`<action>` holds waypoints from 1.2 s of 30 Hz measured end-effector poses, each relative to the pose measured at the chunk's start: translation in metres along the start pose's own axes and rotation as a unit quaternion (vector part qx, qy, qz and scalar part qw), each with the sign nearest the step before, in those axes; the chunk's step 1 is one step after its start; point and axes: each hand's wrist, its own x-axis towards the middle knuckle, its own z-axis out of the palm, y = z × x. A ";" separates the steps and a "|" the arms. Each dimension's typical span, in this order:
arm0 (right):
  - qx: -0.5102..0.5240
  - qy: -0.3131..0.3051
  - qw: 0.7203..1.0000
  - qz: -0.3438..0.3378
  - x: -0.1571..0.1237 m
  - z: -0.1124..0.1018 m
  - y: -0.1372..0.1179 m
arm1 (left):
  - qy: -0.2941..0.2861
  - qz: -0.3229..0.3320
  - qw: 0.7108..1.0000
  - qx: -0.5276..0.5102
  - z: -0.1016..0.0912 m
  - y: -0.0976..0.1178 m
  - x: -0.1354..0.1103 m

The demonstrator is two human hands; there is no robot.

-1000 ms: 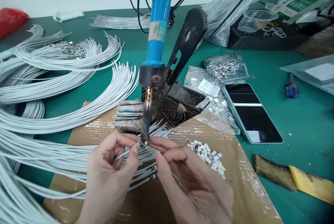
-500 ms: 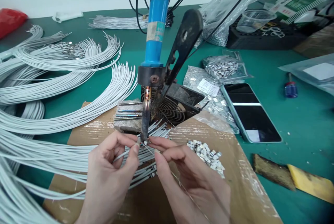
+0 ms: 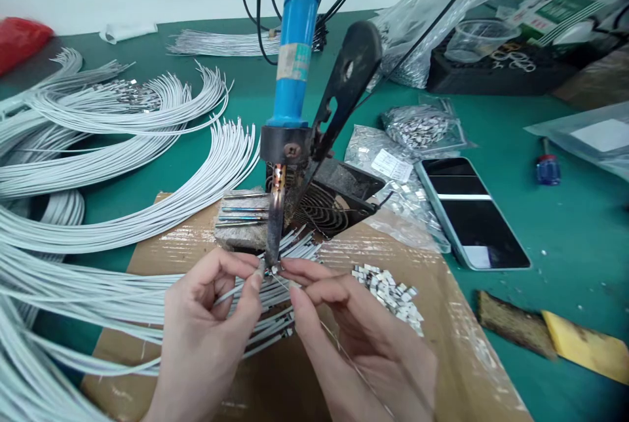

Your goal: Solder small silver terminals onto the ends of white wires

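A blue-handled soldering iron [image 3: 295, 61] hangs upright in a black stand [image 3: 344, 88], its tip just above my fingers. My left hand [image 3: 206, 337] pinches the end of a white wire [image 3: 236, 291] and holds it against the tip. My right hand [image 3: 358, 337] pinches a thin solder wire [image 3: 344, 353] and a tiny metal terminal at the same spot. Both hands work over a taped cardboard sheet [image 3: 457, 356]. A small heap of metal terminals [image 3: 390, 291] lies just right of my right hand.
Bundles of white wires [image 3: 98, 166] cover the left of the green table. A small black fan [image 3: 334, 202] sits behind the iron. A phone [image 3: 469, 212], bags of terminals [image 3: 417, 127], a screwdriver [image 3: 548, 166] and sponges [image 3: 550, 337] lie to the right.
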 end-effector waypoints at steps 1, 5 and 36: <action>-0.002 0.000 1.000 -0.002 0.000 0.000 0.001 | -0.001 -0.002 1.000 -0.001 0.000 0.000 0.000; -0.018 -0.010 1.000 -0.008 0.000 -0.003 0.001 | -0.010 -0.010 1.000 -0.009 0.000 -0.001 -0.002; -0.014 0.004 1.000 -0.026 0.000 0.001 0.002 | -0.055 0.016 0.998 0.024 -0.008 -0.012 -0.004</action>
